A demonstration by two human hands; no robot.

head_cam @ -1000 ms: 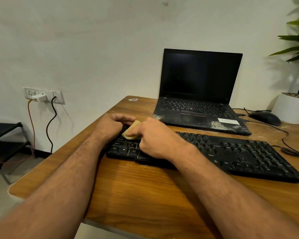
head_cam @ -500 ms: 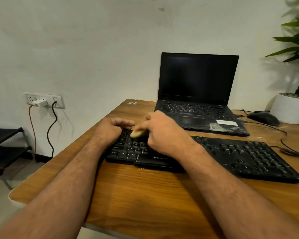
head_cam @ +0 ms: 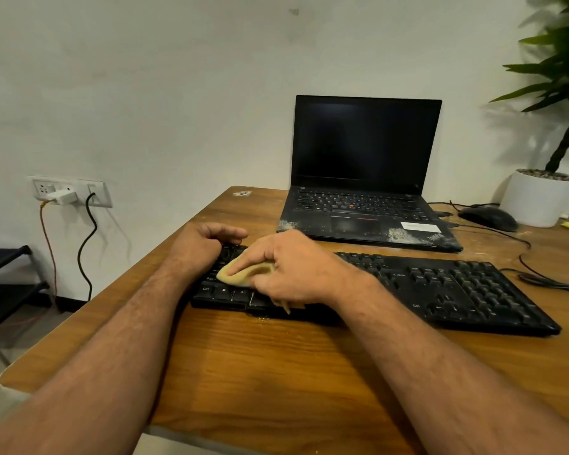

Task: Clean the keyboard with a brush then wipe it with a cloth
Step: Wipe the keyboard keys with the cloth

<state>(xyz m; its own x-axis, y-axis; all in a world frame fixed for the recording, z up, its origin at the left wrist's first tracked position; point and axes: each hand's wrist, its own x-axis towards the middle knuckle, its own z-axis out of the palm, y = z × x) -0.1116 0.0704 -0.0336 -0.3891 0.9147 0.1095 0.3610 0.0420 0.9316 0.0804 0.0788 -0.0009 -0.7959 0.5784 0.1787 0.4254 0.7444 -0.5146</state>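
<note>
Gripping the cloth [head_cam: 247,274], right hand [head_cam: 296,274] presses the keyboard [head_cam: 457,290]; left hand [head_cam: 201,247] fingers curl on its edge.

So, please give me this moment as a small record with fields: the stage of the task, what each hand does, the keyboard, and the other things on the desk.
stage: wiping with the cloth; no brush in view
right hand: holds the yellow cloth and presses it on the keys
left hand: fingers curled, resting on the left end of the keyboard
wiped area: left part, near the Ctrl and Alt keys
behind keyboard: open laptop, screen dark, dusty palm rest
far right: black mouse, white plant pot
surface: wooden desk
</note>
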